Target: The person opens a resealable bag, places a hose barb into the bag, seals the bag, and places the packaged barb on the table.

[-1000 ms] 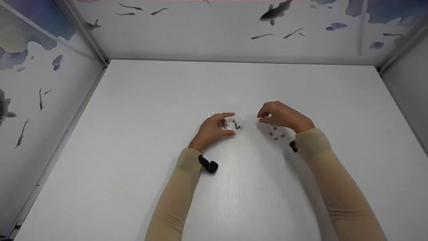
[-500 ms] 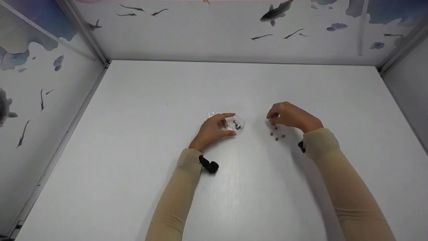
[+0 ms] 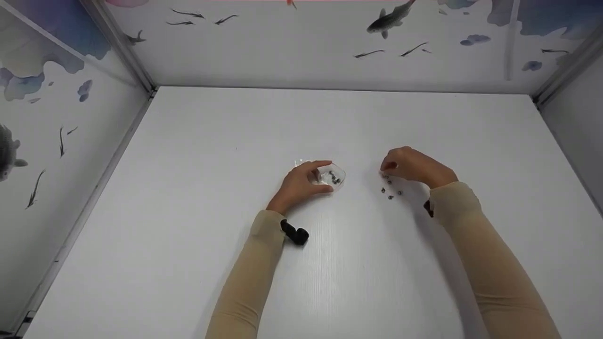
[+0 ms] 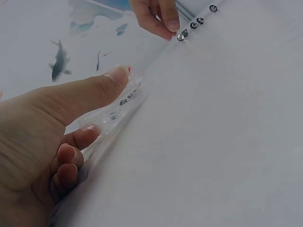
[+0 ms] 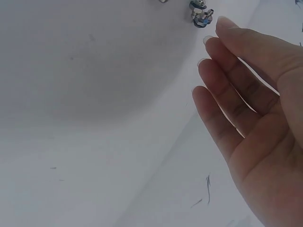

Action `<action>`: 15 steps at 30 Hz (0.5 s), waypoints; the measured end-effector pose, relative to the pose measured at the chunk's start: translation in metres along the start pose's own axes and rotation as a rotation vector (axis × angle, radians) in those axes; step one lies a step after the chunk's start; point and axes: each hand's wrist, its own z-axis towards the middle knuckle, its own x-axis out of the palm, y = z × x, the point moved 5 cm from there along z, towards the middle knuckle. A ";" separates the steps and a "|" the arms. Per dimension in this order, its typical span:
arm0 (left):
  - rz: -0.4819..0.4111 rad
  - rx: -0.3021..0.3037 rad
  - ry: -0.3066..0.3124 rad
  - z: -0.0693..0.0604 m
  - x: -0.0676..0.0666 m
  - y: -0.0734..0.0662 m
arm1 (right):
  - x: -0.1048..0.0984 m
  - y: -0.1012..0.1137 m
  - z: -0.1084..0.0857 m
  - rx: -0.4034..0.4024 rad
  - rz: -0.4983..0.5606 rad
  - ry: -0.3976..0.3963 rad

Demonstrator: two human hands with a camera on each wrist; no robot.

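Observation:
My left hand grips a clear plastic bag on the white table, thumb on one side and fingers on the other. Inside lie several small metal pieces, possibly nuts; their exact kind is too small to tell. Right of the bag, my right hand is low over the table, thumb and fingertips close together. Several similar loose metal pieces lie by it. In the right wrist view, a metal piece sits just beyond the thumb and index tips, and no piece shows between them.
The white tabletop spreads around both hands. Printed walls with fish patterns rise at its back and left, and a plain wall stands at the right. A black wrist camera is strapped to the left sleeve.
My right hand has moved rightward and slightly toward me, to the loose metal pieces. My left hand and the bag stay in place.

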 end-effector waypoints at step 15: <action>0.000 0.016 -0.007 0.001 0.001 0.002 | 0.004 0.000 0.002 0.031 0.007 0.030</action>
